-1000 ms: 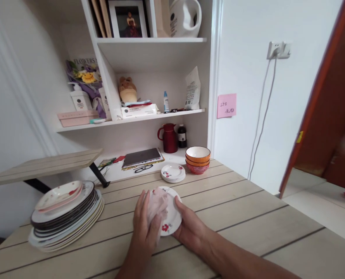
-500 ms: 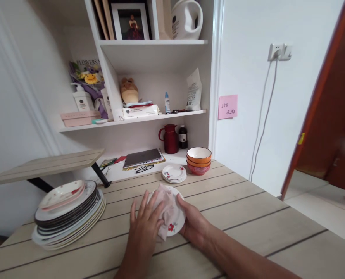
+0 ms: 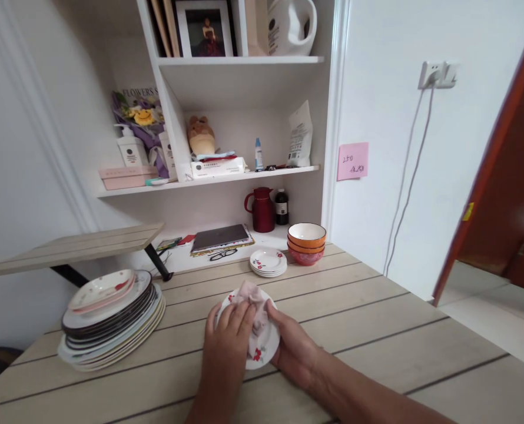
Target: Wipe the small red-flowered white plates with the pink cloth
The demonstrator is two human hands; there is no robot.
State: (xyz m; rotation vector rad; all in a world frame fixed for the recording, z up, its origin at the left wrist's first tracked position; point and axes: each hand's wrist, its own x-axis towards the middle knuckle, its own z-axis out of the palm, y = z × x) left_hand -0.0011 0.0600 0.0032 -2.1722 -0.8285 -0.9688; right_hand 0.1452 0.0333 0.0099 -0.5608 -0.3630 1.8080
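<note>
A small white plate (image 3: 269, 340) with red flowers is held tilted above the table in front of me. My right hand (image 3: 295, 348) grips its right edge, thumb on the upper face and the other fingers hidden below. On the plate lies a crumpled pale pink cloth (image 3: 257, 321). My left hand (image 3: 227, 341) presses on the cloth from the left, its fingers together and curled over it. Just beyond is a short stack of matching small plates (image 3: 268, 261). Beside them stands a stack of orange and red bowls (image 3: 307, 242).
A tall stack of larger plates and dishes (image 3: 112, 321) stands at the left, next to a raised wooden shelf (image 3: 80, 244) on black legs. At the back are a laptop (image 3: 221, 237), eyeglasses (image 3: 223, 254), a red jug (image 3: 262, 210) and a dark bottle (image 3: 282, 207).
My left hand's spread fingers have drawn together and curled over the cloth. The cloth has shifted slightly on the plate, uncovering flowers at its upper left. My right hand keeps its grip.
</note>
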